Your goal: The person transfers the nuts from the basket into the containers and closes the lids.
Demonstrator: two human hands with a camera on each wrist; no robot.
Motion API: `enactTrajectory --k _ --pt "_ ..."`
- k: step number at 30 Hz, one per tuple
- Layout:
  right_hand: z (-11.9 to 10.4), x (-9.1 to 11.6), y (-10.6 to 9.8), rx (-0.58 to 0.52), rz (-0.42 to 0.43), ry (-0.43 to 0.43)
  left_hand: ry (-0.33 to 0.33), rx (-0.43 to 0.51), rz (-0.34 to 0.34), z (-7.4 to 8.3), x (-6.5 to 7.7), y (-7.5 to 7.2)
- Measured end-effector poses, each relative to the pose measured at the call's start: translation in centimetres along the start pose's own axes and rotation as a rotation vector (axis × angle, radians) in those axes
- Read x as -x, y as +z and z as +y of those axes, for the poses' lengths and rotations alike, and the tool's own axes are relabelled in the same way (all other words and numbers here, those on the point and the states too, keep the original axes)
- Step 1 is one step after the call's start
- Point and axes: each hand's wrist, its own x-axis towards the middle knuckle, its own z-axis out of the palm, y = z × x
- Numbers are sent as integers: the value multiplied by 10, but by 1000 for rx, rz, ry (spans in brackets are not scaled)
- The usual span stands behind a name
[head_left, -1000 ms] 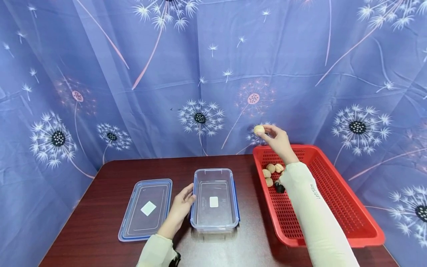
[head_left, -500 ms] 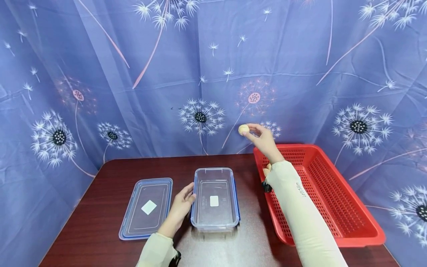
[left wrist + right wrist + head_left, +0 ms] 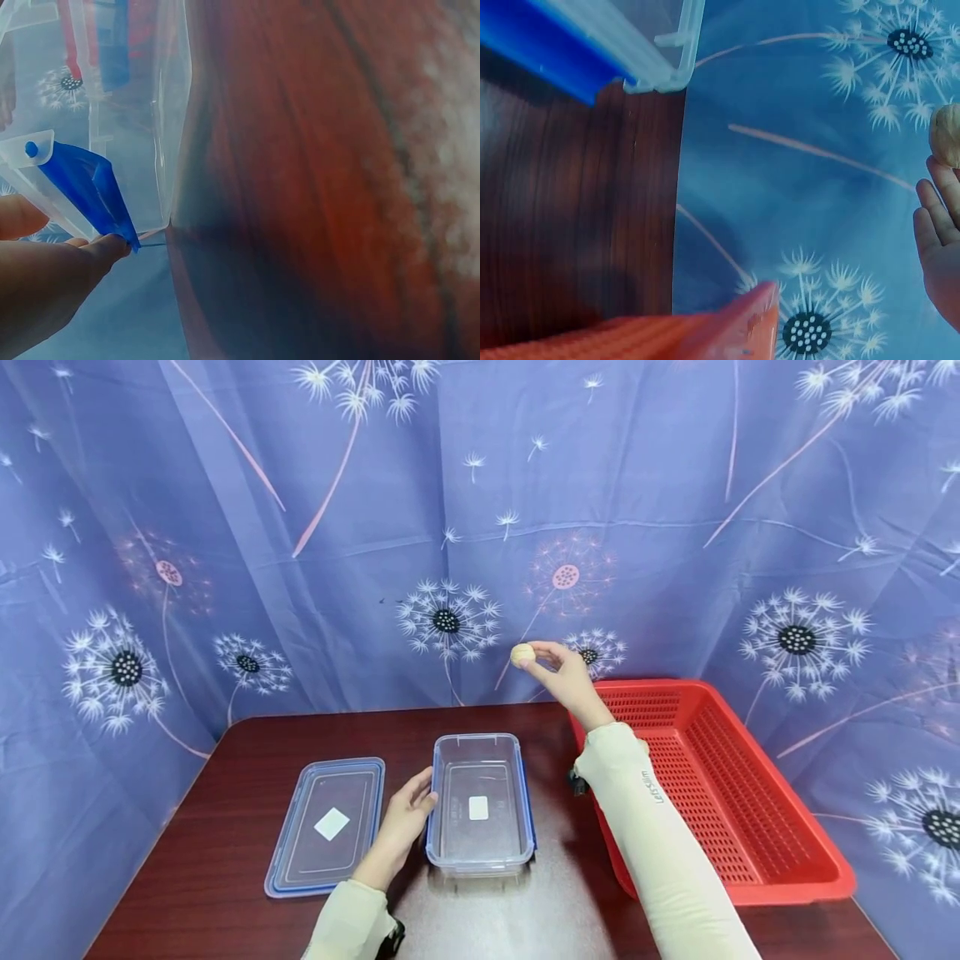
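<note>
Backing brown table (image 3: pixel 225 802), blue curtain (image 3: pixel 480 527) hangs; right grip (image 3: pixel 566 678) pinches walnut (image 3: pixel 522 655), relaxed left grip (image 3: pixel 402 818) touches box (image 3: pixel 480 865).

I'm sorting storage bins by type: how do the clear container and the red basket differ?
The clear container is see-through, while the red basket is opaque. The container's walls are solid; the basket's are perforated. The basket is also clearly larger than the container. Both are open-topped and stand on the table.

The left hand (image 3: pixel 405 817) touches the clear box (image 3: pixel 476 846) on the bench (image 3: pixel 558 927). Left of the box lies a lid (image 3: pixel 324 853); right, a red basket (image 3: pixel 750 768); beyond, the right hand (image 3: pixel 567 679) pinches a walnut (image 3: pixel 522 655).
</note>
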Motion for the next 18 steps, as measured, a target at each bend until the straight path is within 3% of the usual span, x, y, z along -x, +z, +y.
enactTrajectory --k 4,18 --pt "15 -7 12 -17 17 -25 -8 -8 10 -1 0 0" --pt "20 5 61 -42 -19 -66 -8 1 3 0 0 0"
